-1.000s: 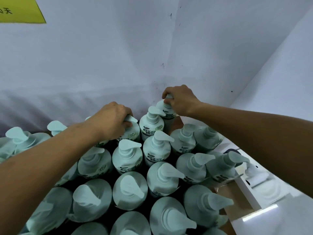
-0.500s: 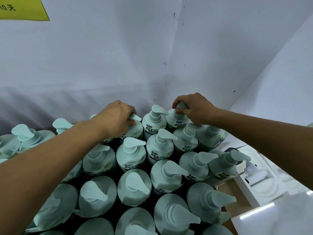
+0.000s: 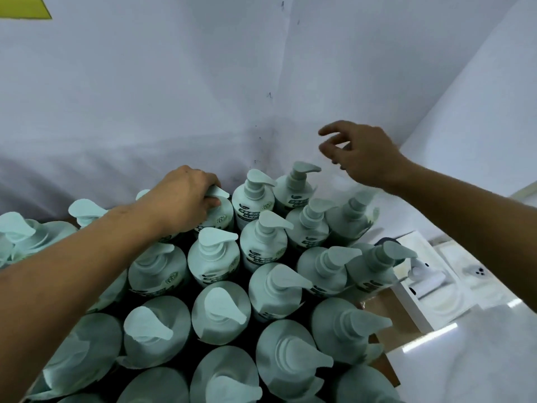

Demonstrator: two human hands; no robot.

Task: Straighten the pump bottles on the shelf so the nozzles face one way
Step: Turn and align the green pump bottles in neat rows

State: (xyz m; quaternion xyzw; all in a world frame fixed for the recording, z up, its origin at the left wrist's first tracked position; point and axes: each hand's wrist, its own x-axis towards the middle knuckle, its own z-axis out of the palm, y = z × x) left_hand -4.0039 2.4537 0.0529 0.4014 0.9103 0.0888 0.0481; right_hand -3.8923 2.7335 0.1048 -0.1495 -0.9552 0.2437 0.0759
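Observation:
Several pale green pump bottles stand packed in rows on the shelf, most nozzles pointing right. My left hand grips the pump head of a back-row bottle, fingers curled round its nozzle. My right hand hovers in the air above and to the right of the back corner bottle, fingers spread and loosely bent, holding nothing. That corner bottle's nozzle points right.
White walls meet in a corner close behind the bottles. To the right a lower white surface holds a small white device and a white box edge. A yellow sign sits at top left.
My right hand let go of the back corner bottle's pump and lifted up and to the right with fingers spread. My left hand stayed on its bottle's pump head.

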